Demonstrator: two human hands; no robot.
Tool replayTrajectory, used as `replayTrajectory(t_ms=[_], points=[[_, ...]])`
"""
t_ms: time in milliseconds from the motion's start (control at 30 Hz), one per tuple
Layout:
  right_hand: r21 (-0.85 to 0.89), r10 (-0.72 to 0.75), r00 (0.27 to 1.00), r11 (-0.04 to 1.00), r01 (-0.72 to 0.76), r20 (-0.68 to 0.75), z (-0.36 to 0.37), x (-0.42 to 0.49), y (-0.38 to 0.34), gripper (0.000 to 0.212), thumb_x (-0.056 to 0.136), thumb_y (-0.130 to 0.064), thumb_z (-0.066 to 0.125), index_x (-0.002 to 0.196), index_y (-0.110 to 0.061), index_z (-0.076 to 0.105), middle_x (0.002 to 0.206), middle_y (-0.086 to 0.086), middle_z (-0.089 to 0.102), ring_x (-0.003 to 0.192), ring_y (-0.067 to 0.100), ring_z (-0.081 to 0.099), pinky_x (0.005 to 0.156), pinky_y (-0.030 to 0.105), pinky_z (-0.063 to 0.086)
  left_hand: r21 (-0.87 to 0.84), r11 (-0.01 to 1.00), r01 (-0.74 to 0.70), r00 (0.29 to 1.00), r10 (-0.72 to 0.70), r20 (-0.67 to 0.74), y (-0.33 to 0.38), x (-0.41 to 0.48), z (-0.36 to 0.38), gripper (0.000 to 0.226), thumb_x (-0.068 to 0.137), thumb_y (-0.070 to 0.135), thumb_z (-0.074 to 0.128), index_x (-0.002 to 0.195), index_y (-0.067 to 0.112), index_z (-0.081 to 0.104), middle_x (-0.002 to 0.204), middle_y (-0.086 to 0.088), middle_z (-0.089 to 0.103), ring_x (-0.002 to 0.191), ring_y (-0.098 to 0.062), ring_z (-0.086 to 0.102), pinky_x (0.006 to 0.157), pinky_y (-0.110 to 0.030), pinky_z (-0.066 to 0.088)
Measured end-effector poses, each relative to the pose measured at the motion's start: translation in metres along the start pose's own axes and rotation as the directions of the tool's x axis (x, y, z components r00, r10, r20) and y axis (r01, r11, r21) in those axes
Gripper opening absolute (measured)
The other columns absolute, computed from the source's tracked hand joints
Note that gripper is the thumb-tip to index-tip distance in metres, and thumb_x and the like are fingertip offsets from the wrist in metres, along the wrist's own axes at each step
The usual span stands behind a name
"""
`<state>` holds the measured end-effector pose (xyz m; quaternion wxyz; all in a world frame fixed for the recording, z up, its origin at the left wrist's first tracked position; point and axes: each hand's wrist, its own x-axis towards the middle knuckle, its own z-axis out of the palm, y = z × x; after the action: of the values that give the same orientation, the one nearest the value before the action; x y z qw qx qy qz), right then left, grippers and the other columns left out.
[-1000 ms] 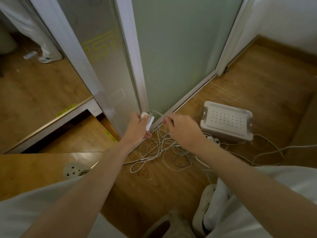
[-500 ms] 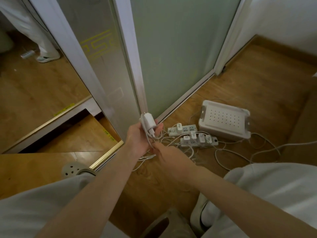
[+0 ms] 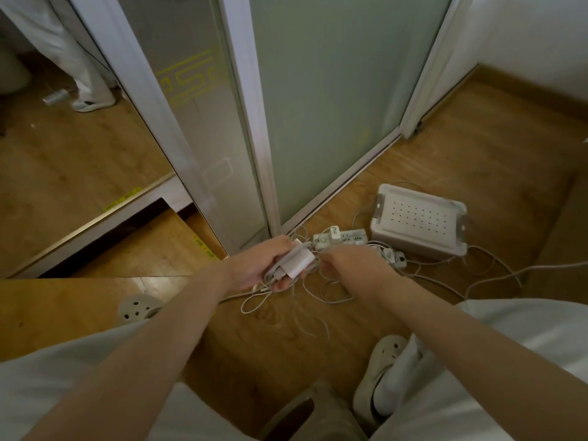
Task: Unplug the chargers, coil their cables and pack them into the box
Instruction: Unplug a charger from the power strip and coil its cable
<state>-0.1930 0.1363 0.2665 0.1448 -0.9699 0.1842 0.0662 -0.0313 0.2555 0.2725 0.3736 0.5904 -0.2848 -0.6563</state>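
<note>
The charger is lying in the left hand, whose fingers and thumb are clamping round its white body and a few turns of cable laid against it, low over the wooden floor, just near of the glass door's bottom corner. The right hand is hovering just to the right of it, knuckles up and fingers curling down into the strands. The back of the hand is hiding whether they are actually pinching the cable, so I cannot tell. The rest of that cable is trailing in loose, crossing loops on the floor below both hands, mixing with other leads. Coiling looks to be the step in hand. Doing it well is probably going to mean drawing one strand free of the tangle before each turn, and making even loops so nothing is dragging on the power strip just beyond, where another plug is sitting. The box is waiting on the floor to the right, well apart from the hands.
</note>
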Motion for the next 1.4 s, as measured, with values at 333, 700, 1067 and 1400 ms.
replayTrajectory(t_ms=[333, 700, 1067, 1400], points=[[-0.072, 0.127, 0.982, 0.988, -0.138, -0.138, -0.015, 0.015, 0.012, 0.036, 0.096, -0.045, 0.037, 0.092, -0.019, 0.062, 0.081, -0.007, 0.057, 0.072, 0.010, 0.052, 0.082, 0.027, 0.043, 0.523, 0.851, 0.050, 0.962, 0.100, -0.254, -0.021, 0.000, -0.013, 0.013, 0.099, 0.033, 0.041, 0.097, 0.020, 0.041, 0.082, -0.005, 0.059, 0.059, -0.012, 0.054, 0.054, -0.021, 0.045], [0.215, 0.041, 0.988, 0.977, -0.008, -0.148, 0.000, 0.005, -0.033, 0.035, 0.101, -0.031, 0.033, 0.097, -0.015, 0.063, 0.082, -0.002, 0.063, 0.069, 0.010, 0.059, 0.067, 0.026, 0.054, 0.319, 0.943, 0.097, 0.748, 0.142, -0.648, -0.030, 0.019, -0.014, 0.026, 0.100, 0.033, 0.039, 0.107, 0.008, 0.038, 0.083, -0.008, 0.057, 0.059, -0.023, 0.061, 0.058, -0.037, 0.053], [0.368, 0.073, 0.959, 0.929, 0.034, -0.273, -0.001, -0.009, -0.050, 0.031, 0.101, -0.023, 0.034, 0.117, -0.016, 0.059, 0.095, -0.004, 0.064, 0.072, 0.003, 0.056, 0.066, 0.016, 0.047, 0.202, 0.979, 0.038, 0.683, 0.122, -0.720, -0.024, 0.031, -0.005, 0.018, 0.101, 0.022, 0.038, 0.106, 0.008, 0.030, 0.089, -0.003, 0.045, 0.078, -0.026, 0.058, 0.069, -0.044, 0.057], [0.305, -0.096, 0.979, 0.941, 0.149, -0.182, 0.010, -0.023, -0.059, 0.035, 0.101, -0.017, 0.034, 0.130, -0.012, 0.052, 0.107, 0.008, 0.066, 0.090, 0.020, 0.065, 0.080, 0.033, 0.054, -0.581, 0.765, -0.278, 0.824, -0.121, -0.553, 0.003, 0.031, 0.013, 0.030, 0.102, 0.022, 0.036, 0.123, 0.000, 0.038, 0.099, -0.017, 0.052, 0.070, -0.025, 0.062, 0.069, -0.039, 0.056]])
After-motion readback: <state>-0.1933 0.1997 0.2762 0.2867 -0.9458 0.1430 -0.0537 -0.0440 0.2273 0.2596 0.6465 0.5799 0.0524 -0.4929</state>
